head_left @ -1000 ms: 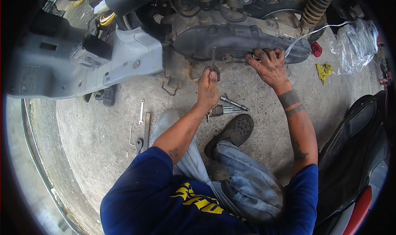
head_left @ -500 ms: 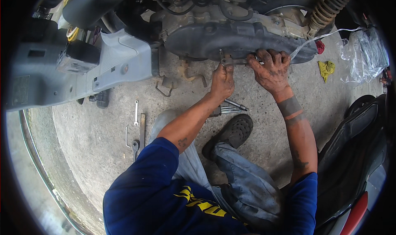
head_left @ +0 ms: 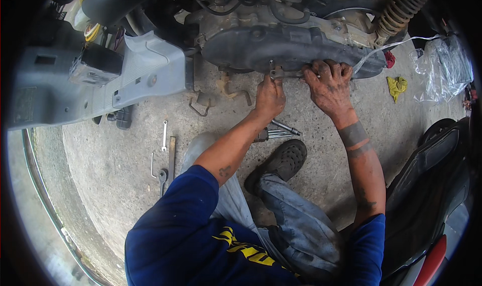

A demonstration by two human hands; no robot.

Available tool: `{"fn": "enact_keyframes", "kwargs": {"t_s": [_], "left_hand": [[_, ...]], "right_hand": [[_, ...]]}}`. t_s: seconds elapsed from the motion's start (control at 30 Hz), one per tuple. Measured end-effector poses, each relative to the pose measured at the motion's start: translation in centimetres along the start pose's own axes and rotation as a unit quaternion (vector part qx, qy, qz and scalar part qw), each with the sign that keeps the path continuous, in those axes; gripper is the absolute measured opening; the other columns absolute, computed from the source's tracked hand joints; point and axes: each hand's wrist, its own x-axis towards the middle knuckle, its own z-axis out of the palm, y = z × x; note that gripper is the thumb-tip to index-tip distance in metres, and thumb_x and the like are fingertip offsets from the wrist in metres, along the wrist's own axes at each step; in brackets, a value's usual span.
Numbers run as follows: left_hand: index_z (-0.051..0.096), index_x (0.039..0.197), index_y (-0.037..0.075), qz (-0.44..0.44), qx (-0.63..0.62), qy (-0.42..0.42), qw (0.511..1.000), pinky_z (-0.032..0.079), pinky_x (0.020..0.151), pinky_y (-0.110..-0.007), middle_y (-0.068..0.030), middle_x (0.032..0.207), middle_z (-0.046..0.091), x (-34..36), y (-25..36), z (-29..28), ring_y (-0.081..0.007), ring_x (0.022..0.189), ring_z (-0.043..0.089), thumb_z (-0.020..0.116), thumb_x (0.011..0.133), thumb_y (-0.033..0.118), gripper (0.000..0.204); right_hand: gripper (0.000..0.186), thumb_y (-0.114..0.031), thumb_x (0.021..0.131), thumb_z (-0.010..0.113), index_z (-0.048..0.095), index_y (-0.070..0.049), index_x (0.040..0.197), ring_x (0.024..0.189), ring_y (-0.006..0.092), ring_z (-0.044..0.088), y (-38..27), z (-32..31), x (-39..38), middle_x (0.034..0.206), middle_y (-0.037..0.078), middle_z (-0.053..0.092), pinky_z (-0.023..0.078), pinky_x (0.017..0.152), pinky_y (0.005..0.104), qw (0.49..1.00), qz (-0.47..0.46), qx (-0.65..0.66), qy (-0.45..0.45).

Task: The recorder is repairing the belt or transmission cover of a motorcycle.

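A long black engine side cover (head_left: 251, 47) lies in front of me on the partly stripped scooter. At its lower edge, my left hand (head_left: 270, 96) is closed around the end of a dull metal bar (head_left: 277, 74), with the thumb uppermost. The bar runs right, towards my other hand. My right hand (head_left: 330, 88) presses its curled fingers against the lower part of the cover; what lies beneath them is hidden. Below my left hand, a socket extension (head_left: 287, 127) and several slim metal tools (head_left: 280, 134) rest on the concrete beside my shoe.
Left on the floor lie a combination wrench (head_left: 164, 135), a flat bar (head_left: 172, 158), a hex key (head_left: 153, 164) and a ratchet (head_left: 163, 180). A grey plastic floorboard (head_left: 155, 65) juts in from the left. Right are a yellow cloth (head_left: 396, 87), clear plastic wrap (head_left: 442, 67) and a black seat (head_left: 427, 185).
My right hand has shifted very slightly along the cover. My left hand keeps its hold on the bar, nearly in place. The view has tilted a little.
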Motion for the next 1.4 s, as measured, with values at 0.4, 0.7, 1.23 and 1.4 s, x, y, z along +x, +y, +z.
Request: {"fn": "enact_keyframes", "kwargs": {"t_s": [0.4, 0.7, 1.23, 1.4], "left_hand": [[0.043, 0.119, -0.004, -0.083, 0.049, -0.039, 0.995, 0.045, 0.083, -0.052, -0.0307, 0.102, 0.058, 0.2, 0.9, -0.6, -0.0492, 0.097, 0.057, 0.039, 0.1, 0.019, 0.029], [0.049, 0.122, 0.001, -0.099, -0.201, -0.087, 0.971, 0.044, 0.087, -0.03, -0.008, 0.1, 0.062, -0.4, -5.2, -1.2, -0.0152, 0.093, 0.056, 0.05, 0.101, 0.027, 0.033], [0.05, 0.084, -0.001, -0.095, -0.044, -0.1, 0.989, 0.043, 0.056, -0.039, -0.0133, 0.067, 0.052, -0.5, 0.2, -0.8, -0.0271, 0.06, 0.053, 0.044, 0.101, 0.024, 0.031], [0.048, 0.09, 0.004, 0.059, -0.139, -0.212, 0.965, 0.038, 0.057, -0.034, -0.0049, 0.068, 0.042, -3.1, 8.8, 0.3, -0.0178, 0.061, 0.04, 0.044, 0.1, 0.044, 0.042]], "right_hand": [[0.021, -0.022, 0.082, 0.063, 0.063, -0.025, 0.103, 0.103, 0.017, 0.047, 0.3, 0.9, -0.3, 0.109, -0.004, 0.051, 0.033, 0.085, 0.0432, 1.0, 0.0, -0.018, 0.016], [0.023, -0.023, 0.082, 0.062, 0.062, -0.026, 0.104, 0.106, 0.0169, 0.047, 0.4, 1.0, -0.3, 0.109, -0.003, 0.05, 0.034, 0.088, 0.0434, 0.999, -0.01, -0.034, 0.029], [0.024, -0.02, 0.078, 0.063, 0.061, -0.027, 0.101, 0.103, 0.0167, 0.048, 0.5, 1.1, -0.5, 0.108, -0.003, 0.05, 0.034, 0.086, 0.0421, 0.999, -0.006, -0.034, 0.033], [0.024, -0.02, 0.077, 0.063, 0.061, -0.026, 0.101, 0.101, 0.0163, 0.05, -0.3, -0.3, -0.2, 0.108, -0.003, 0.052, 0.035, 0.085, 0.0415, 1.0, 0.0, -0.023, 0.014]]}}
